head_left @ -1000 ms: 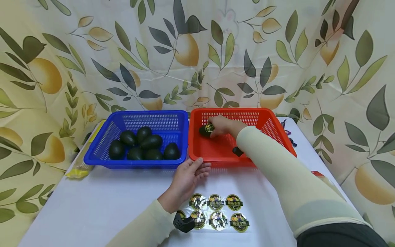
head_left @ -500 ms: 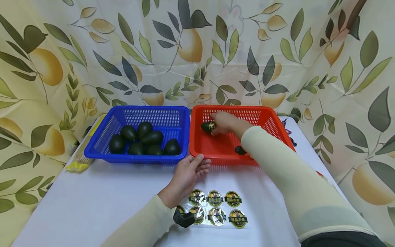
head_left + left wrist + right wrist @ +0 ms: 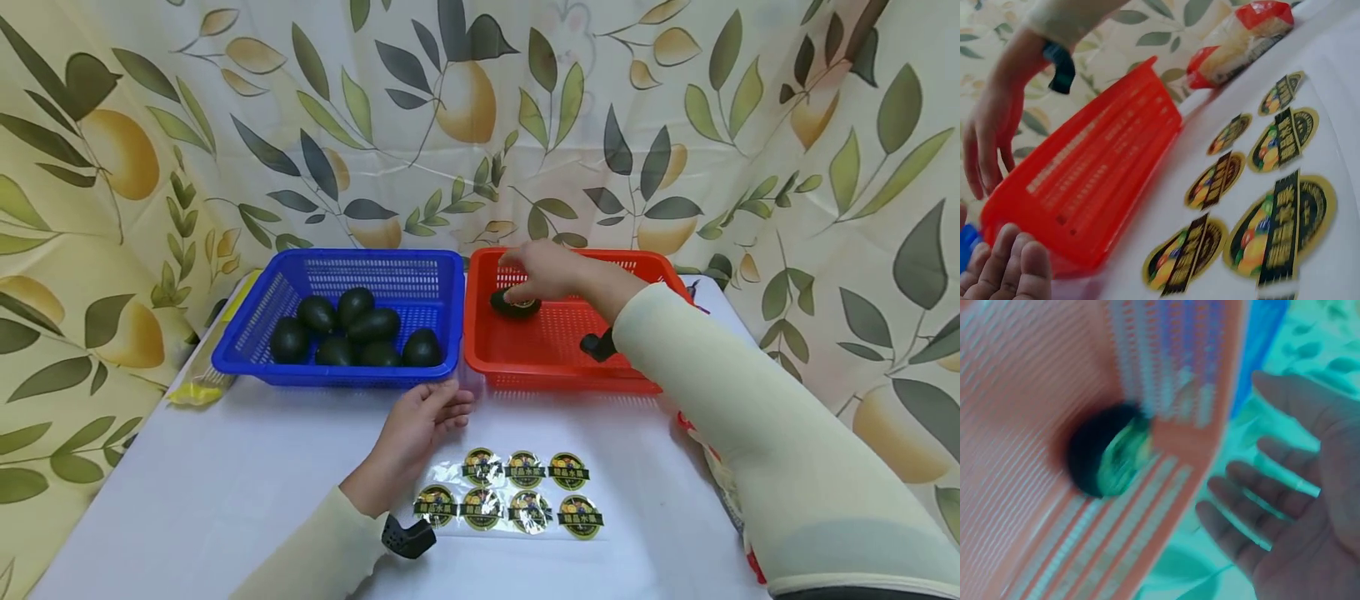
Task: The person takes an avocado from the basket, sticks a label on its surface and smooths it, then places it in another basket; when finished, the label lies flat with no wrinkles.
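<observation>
Fruit-labelling table [image 3: 225, 500], leaf-print backdrop [image 3: 480, 125]

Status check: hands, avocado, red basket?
Right hand open above the stickered avocado in the red basket. Left hand open on the table by the blue basket. Nothing in the way.

Round stickers [image 3: 510, 498] on a clear sheet: dark band with yellow Chinese characters, apparently "精品水果"; too small to confirm. Nothing else legible.

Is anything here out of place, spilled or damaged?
Nothing looks spilled or damaged. One avocado with a sticker lies alone in the red basket, below the open right hand, while the rest sit in the blue basket. The sticker sheet lies flat on the table.
</observation>
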Available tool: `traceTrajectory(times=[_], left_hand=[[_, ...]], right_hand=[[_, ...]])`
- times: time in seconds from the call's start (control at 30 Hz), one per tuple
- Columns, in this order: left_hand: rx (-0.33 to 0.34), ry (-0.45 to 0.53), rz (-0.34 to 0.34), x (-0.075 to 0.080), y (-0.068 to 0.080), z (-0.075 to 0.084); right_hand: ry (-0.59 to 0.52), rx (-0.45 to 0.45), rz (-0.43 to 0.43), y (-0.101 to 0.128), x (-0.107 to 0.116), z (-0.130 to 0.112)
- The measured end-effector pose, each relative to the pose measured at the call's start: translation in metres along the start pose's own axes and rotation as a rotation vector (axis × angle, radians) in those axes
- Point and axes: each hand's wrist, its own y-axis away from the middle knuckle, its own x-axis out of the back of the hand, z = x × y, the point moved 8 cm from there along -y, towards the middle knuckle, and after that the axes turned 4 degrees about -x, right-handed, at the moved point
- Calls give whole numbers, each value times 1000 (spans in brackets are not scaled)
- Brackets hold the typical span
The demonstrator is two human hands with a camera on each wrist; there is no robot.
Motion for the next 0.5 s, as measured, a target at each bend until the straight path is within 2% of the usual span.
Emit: traceTrajectory(times=[0.1,0.27,0.37,0.5], left_hand=[[-28,57,80,20,2,7],[-74,167,141,35,0,16],[-86,202,146,37,0,18],[-102,216,139,38,2,17]], right_hand=[[-76,117,-39,-3,0,-36],[-201,270,-221,-17,-23,-91],[-196,298,-338,-30,-41,-111],[-105,292,-461,-46,-60,-126]])
